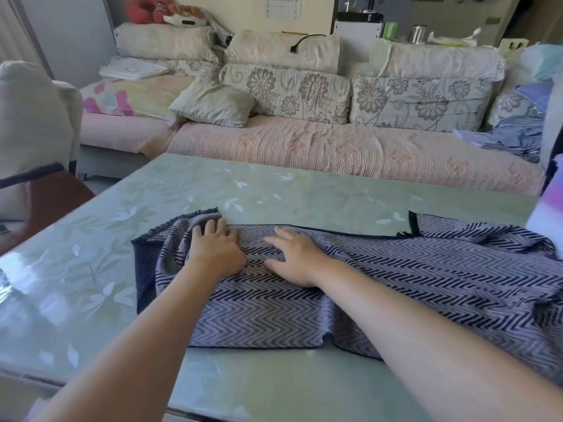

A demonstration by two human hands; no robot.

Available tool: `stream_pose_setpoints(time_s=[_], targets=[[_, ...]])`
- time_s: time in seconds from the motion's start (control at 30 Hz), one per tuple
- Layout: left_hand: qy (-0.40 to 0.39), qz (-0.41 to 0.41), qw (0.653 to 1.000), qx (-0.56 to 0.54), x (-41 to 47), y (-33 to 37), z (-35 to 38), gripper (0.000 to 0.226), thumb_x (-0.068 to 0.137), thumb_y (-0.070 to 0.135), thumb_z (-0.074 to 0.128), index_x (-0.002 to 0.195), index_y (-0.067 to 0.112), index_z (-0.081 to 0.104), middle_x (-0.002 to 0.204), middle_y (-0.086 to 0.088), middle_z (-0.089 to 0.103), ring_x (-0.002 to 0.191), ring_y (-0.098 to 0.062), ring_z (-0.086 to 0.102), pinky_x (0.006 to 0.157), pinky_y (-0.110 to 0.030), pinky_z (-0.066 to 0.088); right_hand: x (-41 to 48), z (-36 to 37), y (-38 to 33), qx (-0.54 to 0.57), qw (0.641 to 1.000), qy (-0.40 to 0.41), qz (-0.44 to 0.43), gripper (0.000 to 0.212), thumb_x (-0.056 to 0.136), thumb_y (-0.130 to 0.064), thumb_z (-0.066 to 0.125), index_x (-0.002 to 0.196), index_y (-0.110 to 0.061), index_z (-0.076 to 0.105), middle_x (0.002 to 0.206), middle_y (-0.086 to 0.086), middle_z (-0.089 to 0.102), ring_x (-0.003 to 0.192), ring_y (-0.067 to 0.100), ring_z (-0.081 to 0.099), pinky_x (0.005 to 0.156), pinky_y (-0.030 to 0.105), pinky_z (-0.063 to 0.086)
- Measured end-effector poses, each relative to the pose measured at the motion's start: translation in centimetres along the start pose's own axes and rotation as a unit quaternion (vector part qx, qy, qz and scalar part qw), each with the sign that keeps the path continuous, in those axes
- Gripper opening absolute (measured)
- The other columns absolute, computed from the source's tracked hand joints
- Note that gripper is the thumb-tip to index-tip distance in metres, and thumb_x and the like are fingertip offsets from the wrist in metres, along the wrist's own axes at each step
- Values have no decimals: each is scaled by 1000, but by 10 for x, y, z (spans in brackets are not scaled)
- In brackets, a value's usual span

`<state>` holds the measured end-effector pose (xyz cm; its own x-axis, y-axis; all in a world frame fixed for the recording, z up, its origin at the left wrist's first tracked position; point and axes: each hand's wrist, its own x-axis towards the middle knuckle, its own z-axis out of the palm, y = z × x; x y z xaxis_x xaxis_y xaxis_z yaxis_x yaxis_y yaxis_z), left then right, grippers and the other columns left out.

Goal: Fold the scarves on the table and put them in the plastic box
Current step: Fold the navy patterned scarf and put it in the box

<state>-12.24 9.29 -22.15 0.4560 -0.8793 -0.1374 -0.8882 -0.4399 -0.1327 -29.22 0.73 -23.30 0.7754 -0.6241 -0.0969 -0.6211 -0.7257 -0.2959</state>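
A grey scarf (411, 278) with a navy zigzag pattern and dark fringed ends lies spread across the green table (274, 190), running from the middle to the right edge. Its left end is folded over and bunched, showing a plain navy underside. My left hand (217, 248) lies flat on that left end near the far edge, fingers straight. My right hand (294, 257) presses flat on the scarf just to the right of it, fingers spread. No plastic box is in view.
A sofa (335, 147) with floral cushions runs along the table's far side. A chair (36, 178) stands at the left. A white and purple object (548, 214) sits at the table's right edge. Crumpled blue cloth (515, 135) lies on the sofa's right end.
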Motion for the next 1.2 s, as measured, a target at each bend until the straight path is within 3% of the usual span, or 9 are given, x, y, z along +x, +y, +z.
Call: stream_pose_setpoints(time_s=[0.13, 0.23, 0.33, 0.47, 0.6, 0.7, 0.83, 1.03, 1.2], targets=[[118, 36, 990, -68, -12, 36, 2, 45, 87, 31, 47, 130, 16, 48, 135, -10, 45, 128, -32, 39, 101, -46, 35, -11, -7, 20, -41, 985, 170, 14, 36, 98, -36, 48, 130, -27, 62, 138, 1, 56, 126, 24, 51, 104, 41, 40], [54, 62, 984, -159, -19, 62, 16, 63, 91, 63, 32, 140, 24, 38, 149, -9, 34, 139, -33, 27, 109, -53, 24, -28, -11, 49, -87, 963, 218, 132, 35, 98, -37, 40, 120, -24, 64, 123, 3, 60, 112, 26, 54, 95, 41, 44], [8, 124, 987, -104, -15, 49, 29, 91, 78, 88, 13, 154, 40, 5, 164, 4, -3, 150, -27, -7, 116, -58, -2, -50, -14, 83, -77, 964, 126, 220, 50, 102, -48, 29, 139, -22, 50, 141, 8, 49, 130, 29, 44, 106, 46, 38], [22, 163, 981, -104, -5, 18, 32, 103, 62, 96, -2, 153, 47, 0, 164, 8, -7, 150, -18, -10, 120, -53, -2, -71, -14, 109, -78, 980, -7, 183, 65, 103, -60, 18, 160, -30, 7, 168, 2, 0, 154, 24, 1, 123, 49, 5], [50, 136, 988, -52, -16, 30, 22, 78, 90, 76, 19, 156, 35, 11, 164, 1, 3, 151, -22, 1, 120, -49, 4, -77, -13, 103, -99, 983, 16, 154, 64, 104, -57, 21, 160, -28, 9, 168, 3, -1, 154, 23, -3, 123, 47, 2], [80, 157, 982, -67, -34, 52, 14, 69, 94, 66, 29, 153, 31, 21, 161, 3, 17, 149, -21, 11, 119, -50, 10, -81, -6, 82, -65, 992, 52, 97, 63, 104, -57, 26, 160, -32, 12, 168, 0, 1, 154, 20, -1, 124, 45, 3], [-38, 146, 985, -78, -51, 50, 24, 84, 85, 82, 23, 155, 40, 0, 164, 7, -7, 151, -22, -9, 118, -57, -3, -93, 9, 62, -60, 996, -9, 60, 66, 101, -61, 27, 158, -40, 4, 168, -4, -8, 154, 17, -8, 124, 48, -1], [115, 139, 965, -188, -55, 4, 1, 49, 99, 47, 42, 144, 28, 43, 147, 0, 47, 136, -23, 39, 112, -42, 33, -80, -8, 30, -96, 992, 58, 62, 55, 99, -47, 40, 152, -31, 35, 163, 0, 24, 150, 20, 21, 121, 44, 16], [154, 25, 960, -231, -48, -58, 5, 34, 101, 25, 41, 129, 23, 60, 127, -7, 59, 117, -31, 52, 95, -45, 46, -35, -15, -29, -48, 995, 79, -29, 43, 102, -33, 42, 144, -25, 48, 152, -1, 42, 140, 21, 37, 116, 39, 27]])
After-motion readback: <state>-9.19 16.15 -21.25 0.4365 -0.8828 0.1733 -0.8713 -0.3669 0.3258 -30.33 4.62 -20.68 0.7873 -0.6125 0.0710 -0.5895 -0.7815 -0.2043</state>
